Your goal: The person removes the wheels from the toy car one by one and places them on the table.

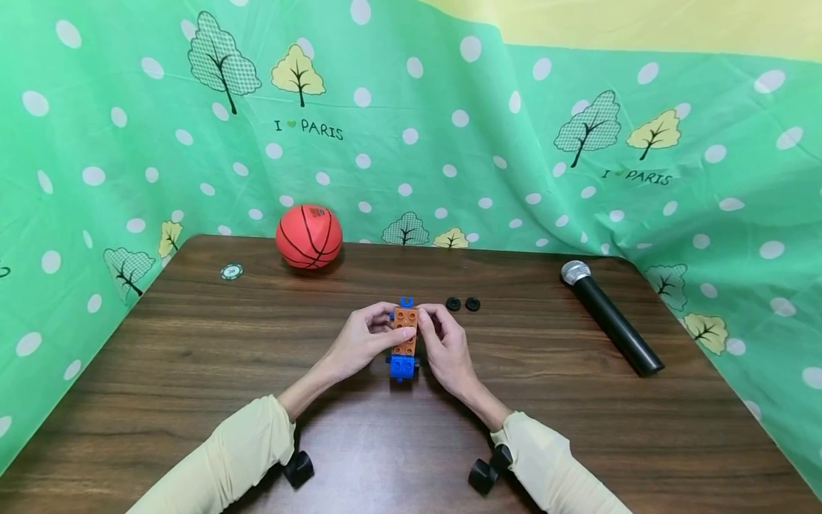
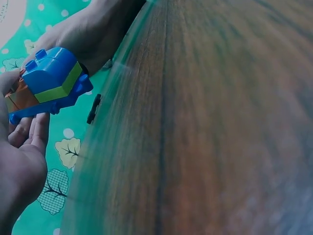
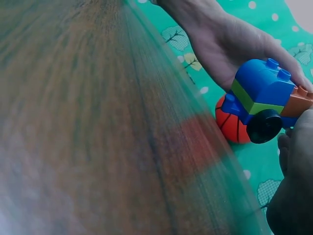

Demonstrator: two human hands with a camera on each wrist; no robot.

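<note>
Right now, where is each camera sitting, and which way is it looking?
Head: worn on the head, looking down at the table; both forearms, left hand and right hand grip the brick car.
Left wrist: low beside the table, facing the car's blue end; the left palm and the right hand show.
Right wrist: low on the opposite side, facing the car's wheel and the basketball; both hands show.
All three share the car.
</note>
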